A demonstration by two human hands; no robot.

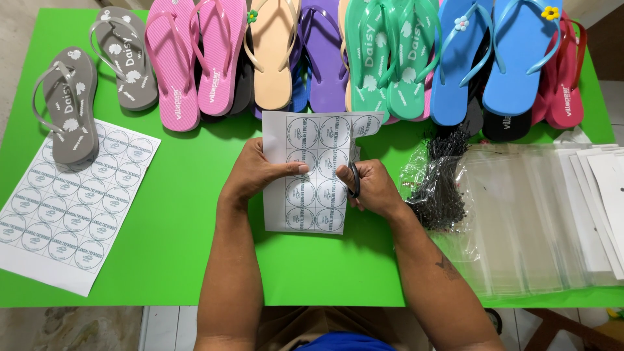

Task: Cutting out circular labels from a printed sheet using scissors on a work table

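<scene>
Forearms come in low; left grip [260, 172] pinches label sheet [315, 170] at its left edge, sheet betw. both grips. Right grip [372, 186] holds scissors [355, 179] at sheet's right edge. Bare green counter [188, 214] left of grips; clear bags [520, 214] close on right.

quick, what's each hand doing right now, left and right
Left hand: closed, pinching the sheet of round labels.
Right hand: closed on black-handled scissors at the sheet's edge.

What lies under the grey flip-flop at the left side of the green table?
The grey flip-flop rests partly on a white sheet of round printed labels, covering its upper corner. The labels beneath the sole are hidden.
</scene>
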